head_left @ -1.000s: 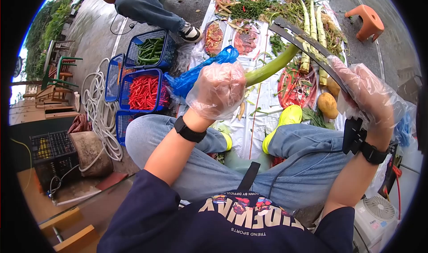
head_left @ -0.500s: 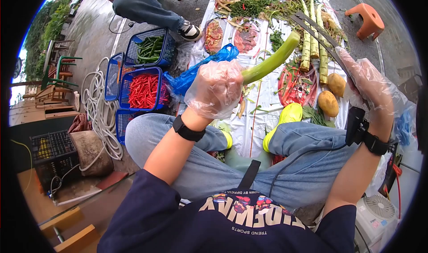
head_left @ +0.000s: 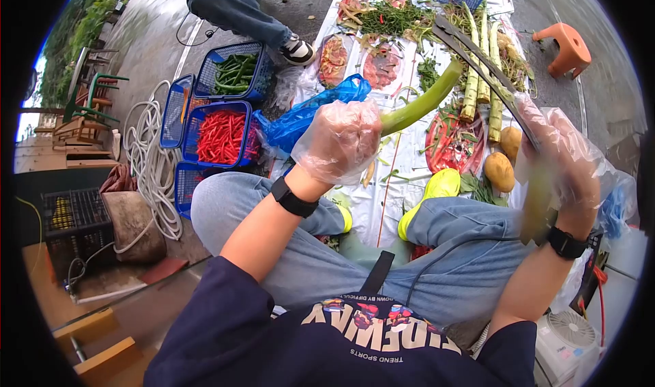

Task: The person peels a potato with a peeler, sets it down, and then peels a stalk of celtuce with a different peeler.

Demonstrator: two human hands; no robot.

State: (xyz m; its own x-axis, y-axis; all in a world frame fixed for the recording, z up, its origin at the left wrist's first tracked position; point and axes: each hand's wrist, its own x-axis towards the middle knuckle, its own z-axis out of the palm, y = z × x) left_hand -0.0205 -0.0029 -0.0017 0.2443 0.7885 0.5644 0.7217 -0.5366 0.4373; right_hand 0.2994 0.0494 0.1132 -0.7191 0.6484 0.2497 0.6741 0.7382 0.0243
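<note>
My left hand [head_left: 341, 141], in a clear plastic glove, is closed around the lower end of a thick, curved green vegetable stem [head_left: 426, 102]. The stem's free end points up and right over the plastic-covered ground. At the right, my gloved right hand [head_left: 563, 151] is wrapped round the near end of a long dark metal tool [head_left: 497, 81]. Two narrow bars of it reach up and left past the stem's tip, with a gap between stem and tool. A blurred green-brown strip [head_left: 537, 206] shows just below my right hand. The tool's grip end is hidden by my fingers.
Red chilies [head_left: 220, 136] and green peppers [head_left: 235, 73] fill blue baskets at left, near a coiled hose [head_left: 147, 162]. Potatoes [head_left: 499, 172], long pale stalks [head_left: 495, 117] and a blue bag [head_left: 310, 114] lie ahead. Beyond are an orange stool [head_left: 565, 49] and another person's leg [head_left: 235, 15].
My left hand and the green stem have shifted slightly right and down. The tool has swung a little left. A blurred green-brown strip now shows under my right hand.
</note>
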